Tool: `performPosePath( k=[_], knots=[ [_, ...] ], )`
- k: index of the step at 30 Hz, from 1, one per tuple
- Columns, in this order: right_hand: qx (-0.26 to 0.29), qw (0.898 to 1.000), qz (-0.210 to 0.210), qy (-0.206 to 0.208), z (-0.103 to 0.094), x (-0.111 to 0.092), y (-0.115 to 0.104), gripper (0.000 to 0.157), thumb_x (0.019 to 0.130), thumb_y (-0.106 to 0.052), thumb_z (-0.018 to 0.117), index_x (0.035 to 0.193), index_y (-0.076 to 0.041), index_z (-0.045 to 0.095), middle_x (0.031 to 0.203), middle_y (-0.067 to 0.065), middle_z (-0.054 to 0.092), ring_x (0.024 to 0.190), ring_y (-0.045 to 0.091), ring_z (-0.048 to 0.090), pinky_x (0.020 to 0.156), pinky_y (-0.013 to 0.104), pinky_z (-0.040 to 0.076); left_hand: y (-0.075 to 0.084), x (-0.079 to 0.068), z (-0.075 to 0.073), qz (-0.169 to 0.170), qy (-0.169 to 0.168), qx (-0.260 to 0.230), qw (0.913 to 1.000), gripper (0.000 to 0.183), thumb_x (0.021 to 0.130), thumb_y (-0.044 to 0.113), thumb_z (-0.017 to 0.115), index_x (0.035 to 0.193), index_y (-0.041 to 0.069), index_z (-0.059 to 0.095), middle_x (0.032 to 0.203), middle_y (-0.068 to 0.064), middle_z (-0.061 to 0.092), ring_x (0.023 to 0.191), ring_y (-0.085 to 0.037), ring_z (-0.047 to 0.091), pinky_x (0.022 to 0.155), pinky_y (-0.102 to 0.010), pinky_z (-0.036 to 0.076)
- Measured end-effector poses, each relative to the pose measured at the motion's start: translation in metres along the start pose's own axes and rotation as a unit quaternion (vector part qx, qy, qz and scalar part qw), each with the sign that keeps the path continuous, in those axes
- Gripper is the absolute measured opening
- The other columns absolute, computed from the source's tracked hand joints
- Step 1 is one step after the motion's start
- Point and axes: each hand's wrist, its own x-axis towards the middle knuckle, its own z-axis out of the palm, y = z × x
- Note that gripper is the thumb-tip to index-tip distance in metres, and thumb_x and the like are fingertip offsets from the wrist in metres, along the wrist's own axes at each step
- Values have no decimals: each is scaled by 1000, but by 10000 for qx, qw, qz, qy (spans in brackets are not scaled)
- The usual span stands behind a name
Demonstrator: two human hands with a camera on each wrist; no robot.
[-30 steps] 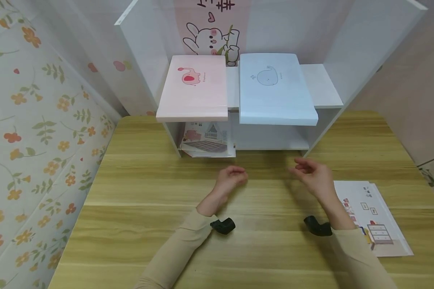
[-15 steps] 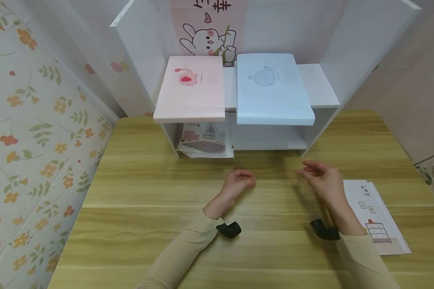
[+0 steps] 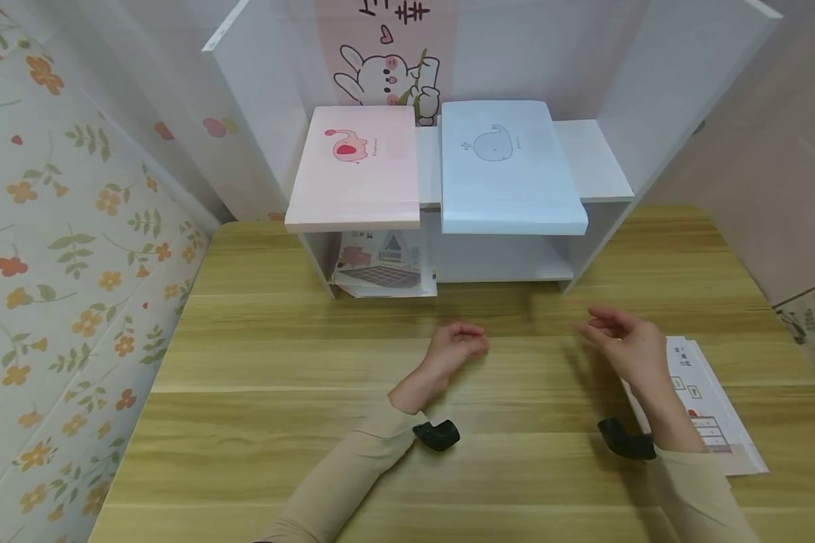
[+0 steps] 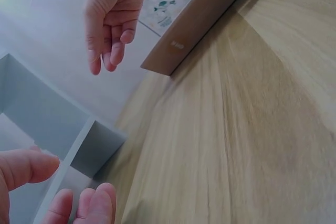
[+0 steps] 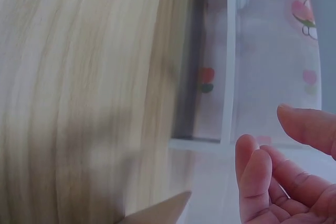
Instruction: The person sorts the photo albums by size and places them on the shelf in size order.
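My left hand [image 3: 451, 351] hovers over the middle of the table, fingers loosely bent, holding nothing. To its right, my right hand [image 3: 628, 343] is also bare, with thumb and fingers apart in the right wrist view. Nearest to that hand is a white printed box or book [image 3: 716, 407] with a drawer-chest picture, partly hidden by the right forearm. Its brownish side [image 4: 191, 35] shows in the left wrist view. Ahead of both hands stands a white shelf [image 3: 601, 154], with a pink elephant-print case [image 3: 360, 170] and a pale blue whale-print case [image 3: 509, 170] lying on its upper board.
Below the pink case, printed papers or booklets [image 3: 383, 260] lie in the shelf's lower left compartment, jutting slightly forward. Tall side panels flank the shelf. A flowered cloth [image 3: 75, 317] hangs along the left of the wooden table [image 3: 258, 354].
My right hand has moved right, over towards the printed box or book, covering more of it. The left hand has shifted slightly right. The cases on the shelf stay where they were.
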Motion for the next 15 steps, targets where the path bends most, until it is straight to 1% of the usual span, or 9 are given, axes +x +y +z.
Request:
performPosePath(
  k=[1, 3, 6, 8, 10, 13, 15],
  knots=[
    [-5, 10000, 39, 6, -1, 0, 2, 36, 84, -14, 71, 112, 7, 63, 92, 22, 65, 66, -15, 48, 51, 10, 42, 0, 0, 1, -2, 0, 10, 10000, 23, 82, -5, 62, 104, -11, 59, 89, -10, 64, 76, -11, 59, 80, -31, 53],
    [15, 9999, 104, 36, -3, -1, 6, 36, 84, -14, 71, 112, 7, 63, 85, 8, 67, 66, -15, 49, 50, 10, 42, -1, 0, 4, -16, -5, 19, 10000, 23, 82, -5, 62, 104, -10, 60, 89, -10, 64, 75, -11, 59, 79, -30, 53],
    [39, 9998, 176, 94, -7, -2, 12, 36, 84, -14, 71, 112, 7, 63, 83, 4, 67, 65, -14, 50, 51, 10, 44, -2, 0, 8, -40, -58, -15, 10000, 24, 81, -6, 62, 104, -11, 60, 88, -9, 65, 74, -11, 59, 79, -30, 53],
    [39, 9997, 210, 135, -9, -3, 16, 35, 84, -14, 71, 111, 7, 63, 82, -1, 65, 64, -13, 51, 51, 11, 46, -4, 0, 11, -23, -105, -18, 9999, 24, 81, -6, 62, 104, -11, 60, 88, -9, 65, 75, -12, 60, 79, -30, 53],
    [84, 9993, 325, 186, -10, -4, 20, 36, 84, -15, 72, 111, 7, 63, 82, 1, 66, 62, -12, 52, 48, 15, 47, -5, 0, 13, -36, -143, -33, 9999, 24, 81, -6, 63, 104, -11, 60, 87, -9, 65, 75, -13, 60, 79, -30, 53],
    [159, 9990, 373, 187, -14, -6, 24, 37, 84, -16, 71, 111, 7, 62, 76, -18, 60, 60, -9, 54, 46, 16, 47, -7, 0, 18, -71, -170, -1, 9998, 24, 81, -5, 63, 104, -11, 60, 85, -8, 64, 74, -12, 60, 78, -29, 53],
    [288, 9987, 393, 174, -18, -8, 27, 38, 84, -15, 71, 112, 9, 61, 73, -27, 55, 59, -7, 55, 46, 17, 47, -8, 0, 21, -116, -183, -13, 9998, 25, 80, -4, 64, 104, -11, 61, 84, -8, 64, 74, -12, 59, 78, -28, 53]
  ],
)
